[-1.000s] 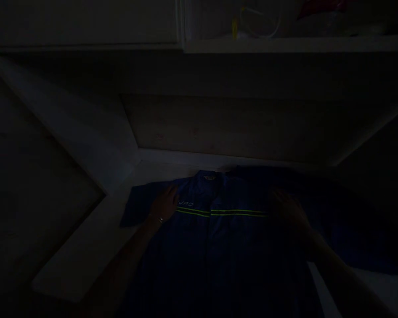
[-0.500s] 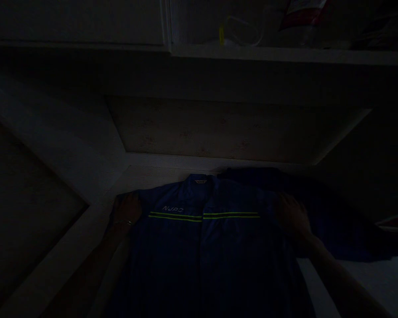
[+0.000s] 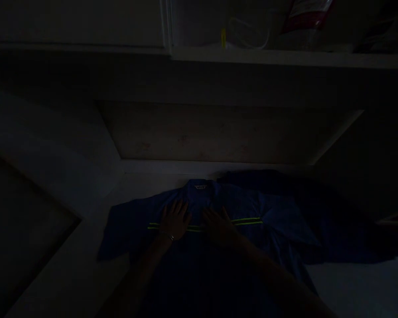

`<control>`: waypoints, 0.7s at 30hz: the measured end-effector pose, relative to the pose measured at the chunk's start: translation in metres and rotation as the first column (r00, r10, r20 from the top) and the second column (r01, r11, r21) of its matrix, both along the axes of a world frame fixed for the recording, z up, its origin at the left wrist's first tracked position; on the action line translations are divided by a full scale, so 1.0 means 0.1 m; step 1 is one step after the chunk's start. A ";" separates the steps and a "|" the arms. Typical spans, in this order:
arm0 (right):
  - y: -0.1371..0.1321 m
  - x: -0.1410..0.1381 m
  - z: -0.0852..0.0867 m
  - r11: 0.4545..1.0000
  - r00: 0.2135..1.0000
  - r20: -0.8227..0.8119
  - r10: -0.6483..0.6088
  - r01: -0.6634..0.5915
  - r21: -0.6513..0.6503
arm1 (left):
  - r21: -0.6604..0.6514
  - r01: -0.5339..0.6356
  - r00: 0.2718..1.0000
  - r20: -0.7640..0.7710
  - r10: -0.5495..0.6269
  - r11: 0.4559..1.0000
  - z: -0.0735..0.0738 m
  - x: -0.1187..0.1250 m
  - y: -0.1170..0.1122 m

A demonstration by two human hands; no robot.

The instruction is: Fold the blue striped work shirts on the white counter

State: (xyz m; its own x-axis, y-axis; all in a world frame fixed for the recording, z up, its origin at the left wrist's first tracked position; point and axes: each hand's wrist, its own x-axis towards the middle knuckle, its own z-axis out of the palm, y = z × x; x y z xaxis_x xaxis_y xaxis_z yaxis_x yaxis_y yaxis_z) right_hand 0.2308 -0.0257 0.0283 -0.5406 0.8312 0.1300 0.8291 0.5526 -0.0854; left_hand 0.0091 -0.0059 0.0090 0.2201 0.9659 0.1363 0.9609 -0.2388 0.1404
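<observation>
A blue shirt [image 3: 268, 216] with two yellow-green chest stripes lies spread flat, collar away from me, on a white surface [image 3: 358, 287]. My left hand [image 3: 175, 220] rests flat on the chest over the left end of the stripes, fingers spread; a bracelet shows at its wrist. My right hand [image 3: 219, 223] lies flat just to the right of it, near the shirt's middle, fingers stretched. The two hands are close together. Neither holds anything. The scene is very dark.
Darker blue cloth [image 3: 334, 221] lies under and right of the shirt. A pale panel wall [image 3: 212, 132] rises behind the surface. Above it a shelf [image 3: 285, 55] carries a clear container and a red-and-white packet [image 3: 307, 17].
Both hands have slid inward from the shirt's shoulders to the middle of the chest. The shirt's left sleeve now lies spread out flat.
</observation>
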 end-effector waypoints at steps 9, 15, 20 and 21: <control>0.89 0.14 0.12 0.969 0.960 0.133 -0.247 0.245 0.035 | -0.002 -0.015 0.998 0.056 0.016 1.000 0.01 0.01 0.01; 1.20 0.03 0.25 0.893 0.892 0.066 -0.447 0.440 0.090 | 0.023 -0.026 0.995 0.101 0.024 0.999 0.01 0.01 0.01; 1.58 0.01 0.43 0.870 0.868 0.142 -0.475 0.488 -0.072 | 0.013 -0.023 0.994 0.108 0.021 1.000 0.02 0.00 0.01; 1.65 0.03 0.44 0.860 0.861 0.149 -0.486 0.501 -0.093 | 0.011 -0.022 0.994 0.110 0.021 1.000 0.02 0.00 0.01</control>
State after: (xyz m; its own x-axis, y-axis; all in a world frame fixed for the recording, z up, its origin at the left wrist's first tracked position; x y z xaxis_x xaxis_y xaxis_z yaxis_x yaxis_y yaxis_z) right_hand 0.2336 0.1392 0.0723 -0.0595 0.9978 -0.0299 0.9982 0.0592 -0.0119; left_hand 0.0092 -0.0050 0.0113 0.1824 0.9684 0.1699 0.9446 -0.2206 0.2432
